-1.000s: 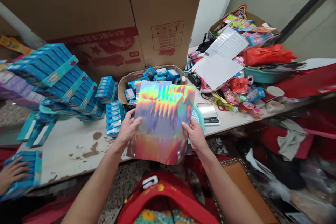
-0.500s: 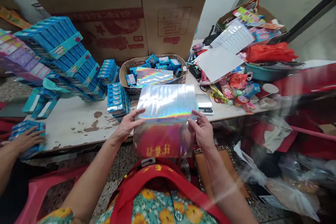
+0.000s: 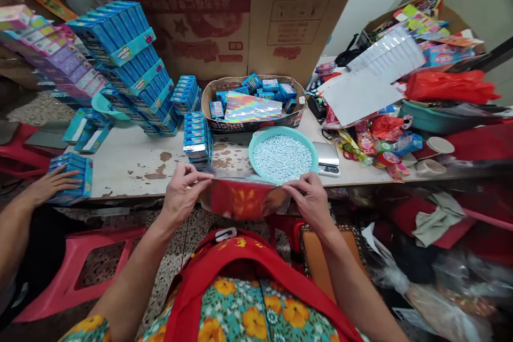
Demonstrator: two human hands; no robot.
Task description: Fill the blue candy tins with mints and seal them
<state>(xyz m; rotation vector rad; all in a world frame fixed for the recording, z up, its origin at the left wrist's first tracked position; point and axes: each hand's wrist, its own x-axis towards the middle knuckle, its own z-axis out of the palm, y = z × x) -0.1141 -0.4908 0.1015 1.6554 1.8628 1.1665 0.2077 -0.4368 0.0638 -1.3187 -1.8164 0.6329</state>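
Between my two hands a shiny, mirror-like plastic sheet (image 3: 246,199) is stretched, held by its left and right edges and reflecting the red of the apron. My left hand (image 3: 182,192) pinches one end between thumb and fingers. The other end sits in the pinch of my right hand (image 3: 310,197). Just beyond it stands a turquoise bowl (image 3: 253,144) filled with small pale blue pellets (image 3: 282,157). Behind the bowl is an open cardboard box (image 3: 248,127) with small blue boxes (image 3: 270,85) and a rainbow-sheened sheet (image 3: 250,108) inside.
Tall stacks of blue boxes (image 3: 132,56) rise at the left. Another person's hand (image 3: 52,184) rests on a blue pack (image 3: 82,176). A small scale (image 3: 326,155) lies right of the bowl, before cluttered packets and white sheets (image 3: 356,99). A pink stool (image 3: 72,272) stands low left.
The sheet has tipped from showing its broad silvery face to lying nearly edge-on, lower down. The bowl of pellets behind it now shows. The view has shifted slightly left.
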